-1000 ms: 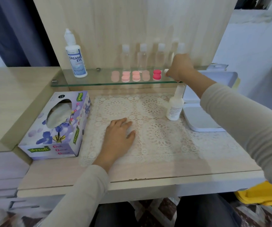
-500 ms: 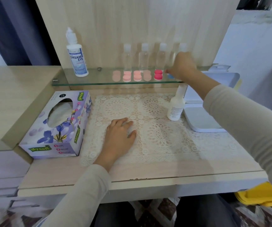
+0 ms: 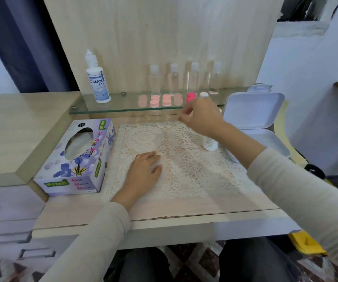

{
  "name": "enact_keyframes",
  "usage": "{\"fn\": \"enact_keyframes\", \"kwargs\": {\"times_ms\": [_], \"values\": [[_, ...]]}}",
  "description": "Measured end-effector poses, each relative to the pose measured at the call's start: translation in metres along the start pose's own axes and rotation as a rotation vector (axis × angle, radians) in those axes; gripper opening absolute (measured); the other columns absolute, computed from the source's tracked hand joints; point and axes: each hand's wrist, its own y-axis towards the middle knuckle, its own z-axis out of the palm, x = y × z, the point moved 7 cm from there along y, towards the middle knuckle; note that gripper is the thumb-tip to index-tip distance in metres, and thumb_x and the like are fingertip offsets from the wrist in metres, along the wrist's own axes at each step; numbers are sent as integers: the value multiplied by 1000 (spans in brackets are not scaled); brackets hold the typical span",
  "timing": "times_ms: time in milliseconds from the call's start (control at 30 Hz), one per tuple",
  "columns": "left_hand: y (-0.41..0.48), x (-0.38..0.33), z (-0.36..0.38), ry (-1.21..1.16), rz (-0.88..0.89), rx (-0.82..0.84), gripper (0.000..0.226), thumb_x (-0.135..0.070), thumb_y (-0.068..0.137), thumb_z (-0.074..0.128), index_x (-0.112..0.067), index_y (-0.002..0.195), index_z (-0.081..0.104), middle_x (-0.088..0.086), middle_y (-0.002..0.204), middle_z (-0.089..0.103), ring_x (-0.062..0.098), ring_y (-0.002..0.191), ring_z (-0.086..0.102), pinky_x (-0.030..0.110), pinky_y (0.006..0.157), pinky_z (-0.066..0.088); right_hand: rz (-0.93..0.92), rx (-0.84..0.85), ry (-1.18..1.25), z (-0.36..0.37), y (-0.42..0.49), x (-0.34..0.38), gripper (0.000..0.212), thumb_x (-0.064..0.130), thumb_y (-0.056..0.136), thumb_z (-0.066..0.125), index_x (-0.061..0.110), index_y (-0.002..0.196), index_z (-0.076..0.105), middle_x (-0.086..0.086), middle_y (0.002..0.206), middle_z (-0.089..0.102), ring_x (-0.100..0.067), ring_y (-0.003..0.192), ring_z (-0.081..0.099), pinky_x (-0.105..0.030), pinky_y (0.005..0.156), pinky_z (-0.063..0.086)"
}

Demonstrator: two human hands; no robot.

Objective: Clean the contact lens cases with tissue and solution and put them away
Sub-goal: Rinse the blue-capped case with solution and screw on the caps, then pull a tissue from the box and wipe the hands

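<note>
Several pink contact lens cases stand in a row on the glass shelf, with a bright pink one and a white-topped one at the right end. My right hand hovers just in front of the shelf, fingers loosely curled, with nothing visible in it. My left hand rests flat on the lace mat. A small white bottle stands on the mat, partly hidden behind my right wrist. The tissue box sits at the mat's left.
A tall "Dream Eye" solution bottle stands at the shelf's left end. Several clear bottles line the back of the shelf. An open white hinged box lies to the right. Drawers are at lower left.
My right hand has pulled back from the right end of the shelf, down and to the left, uncovering the white-topped case there. The left hand has not moved.
</note>
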Motion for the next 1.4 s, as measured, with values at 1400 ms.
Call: {"fn": "enact_keyframes", "kwargs": {"times_ms": [1400], "values": [[-20, 0, -85, -54, 149, -318, 12, -6, 82, 64, -1, 91, 70, 11, 90, 64, 18, 72, 60, 7, 69, 46, 326, -239, 413, 27, -43, -66, 40, 28, 74, 76, 3, 102, 61, -11, 96, 66, -18, 81, 55, -30, 69, 42]]}}
